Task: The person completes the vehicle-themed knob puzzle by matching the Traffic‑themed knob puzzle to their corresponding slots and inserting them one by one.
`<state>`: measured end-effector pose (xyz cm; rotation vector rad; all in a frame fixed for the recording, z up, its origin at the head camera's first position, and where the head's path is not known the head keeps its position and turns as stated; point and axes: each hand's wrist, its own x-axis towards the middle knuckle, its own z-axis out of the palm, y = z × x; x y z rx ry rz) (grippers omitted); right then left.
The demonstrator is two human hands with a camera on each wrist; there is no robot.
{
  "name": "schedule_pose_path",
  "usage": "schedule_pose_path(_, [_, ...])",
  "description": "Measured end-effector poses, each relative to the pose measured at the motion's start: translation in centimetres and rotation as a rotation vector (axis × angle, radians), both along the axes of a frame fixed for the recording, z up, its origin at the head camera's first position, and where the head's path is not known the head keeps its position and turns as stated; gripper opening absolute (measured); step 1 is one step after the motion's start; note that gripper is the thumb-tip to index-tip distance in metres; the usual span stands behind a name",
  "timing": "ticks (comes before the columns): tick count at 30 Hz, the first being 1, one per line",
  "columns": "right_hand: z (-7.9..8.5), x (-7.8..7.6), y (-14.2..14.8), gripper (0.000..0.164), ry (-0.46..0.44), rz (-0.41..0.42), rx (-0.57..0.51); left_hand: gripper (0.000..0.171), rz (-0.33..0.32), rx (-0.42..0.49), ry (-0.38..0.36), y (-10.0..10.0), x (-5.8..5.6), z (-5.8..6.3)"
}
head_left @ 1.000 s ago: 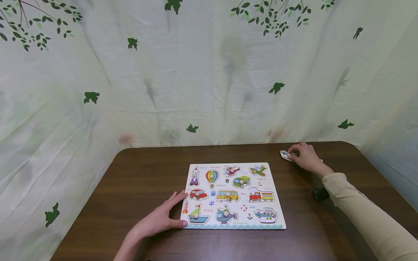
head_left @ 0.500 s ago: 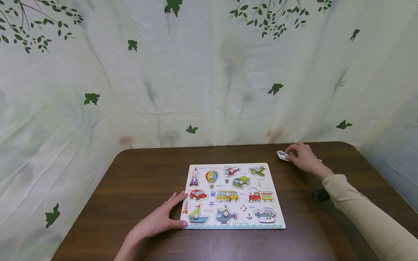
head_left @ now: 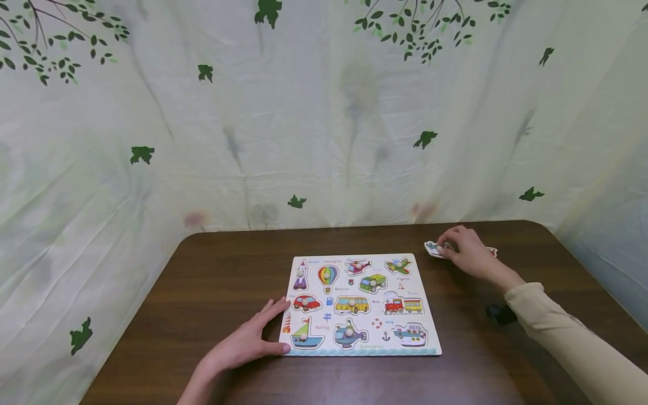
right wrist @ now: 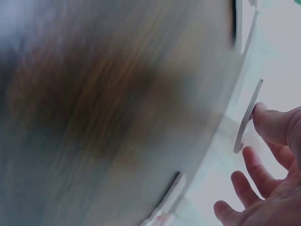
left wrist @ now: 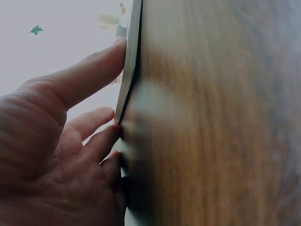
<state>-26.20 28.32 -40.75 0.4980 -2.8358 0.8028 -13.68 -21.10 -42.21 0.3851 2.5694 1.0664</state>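
Observation:
A white puzzle board (head_left: 360, 349) printed with vehicles lies flat on the table. My left hand (head_left: 248, 337) rests at its left edge, fingers straight. In the left wrist view the thumb (left wrist: 96, 70) touches the board's edge (left wrist: 129, 70). Right of the board, my right hand (head_left: 468, 253) pinches a small blue-and-white puzzle piece (head_left: 432, 249), largely covered by the fingers. The right wrist view shows this puzzle piece (right wrist: 248, 117) edge-on and off the table, between thumb and fingers. Another puzzle piece (head_left: 493, 251) with some red shows behind the right hand, mostly hidden.
The brown wooden table (head_left: 217, 270) ends at a pale curtain (head_left: 314, 140) with leaf prints. Several round knobs stand up from the board's pieces. A dark object (head_left: 501, 314) sits beneath the right cuff. In the right wrist view another piece (right wrist: 164, 200) lies on the table.
My right hand has shifted slightly left and nearer with the puzzle piece, uncovering more of the red piece behind it. The left hand and the board have stayed put.

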Motion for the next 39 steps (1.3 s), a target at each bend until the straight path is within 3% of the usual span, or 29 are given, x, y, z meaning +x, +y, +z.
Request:
schedule_pose_path(16, [0.8,3.3,-1.7,0.008,-0.008,0.076,-0.038,0.087,-0.006,0.001,0.012,-0.2,-0.1,-0.3])
schedule_pose_path(22, [0.6,4.1,-2.2,0.012,0.04,0.131,-0.027,0.087,-0.01,0.008,0.014,-0.2,0.0,-0.2])
schedule_pose_path(30, [-0.1,5.8,-2.8,0.022,0.037,0.223,0.0,0.088,-0.013,0.013,0.016,-0.1,-0.1,-0.1])
schedule_pose_path(39, [-0.2,7.9,-3.9,0.024,0.047,0.244,-0.014,0.088,-0.017,0.014,0.032,-0.1,-0.1,-0.1])
